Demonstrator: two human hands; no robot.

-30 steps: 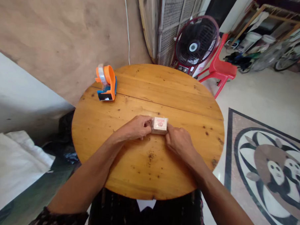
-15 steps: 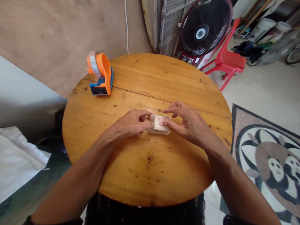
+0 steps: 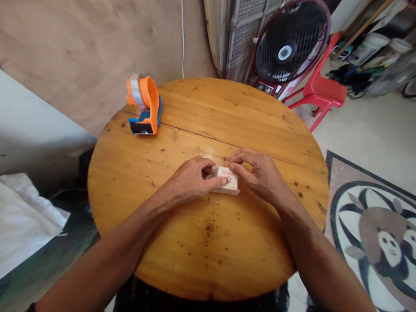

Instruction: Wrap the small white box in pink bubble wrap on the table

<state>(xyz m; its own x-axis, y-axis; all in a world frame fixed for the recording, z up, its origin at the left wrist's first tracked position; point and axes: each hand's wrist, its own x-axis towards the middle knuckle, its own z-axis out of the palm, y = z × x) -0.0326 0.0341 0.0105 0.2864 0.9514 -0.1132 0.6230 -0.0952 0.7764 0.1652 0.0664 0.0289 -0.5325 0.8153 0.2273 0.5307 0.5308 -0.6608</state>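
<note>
A small white box (image 3: 231, 183) with red print, in clear plastic, rests on the round wooden table in front of me. My left hand (image 3: 196, 176) holds it from the left, its thumb lying across the top and its fingers curled behind. At the box's far right corner is my right hand (image 3: 257, 172), thumb and index fingertips pinched together. Whether a bit of the plastic is between those tips is too small to make out.
An orange and blue tape dispenser (image 3: 146, 107) with a roll of tape stands at the table's (image 3: 207, 248) far left. Behind are a fan (image 3: 284, 52) and a red chair (image 3: 324, 90). A panda rug (image 3: 373, 227) lies at right, white sacks (image 3: 19, 221) at left.
My left thumb has slid right onto the top of the box. The right thumb has left the box's top, and its tip has closed against the index finger at the far corner.
</note>
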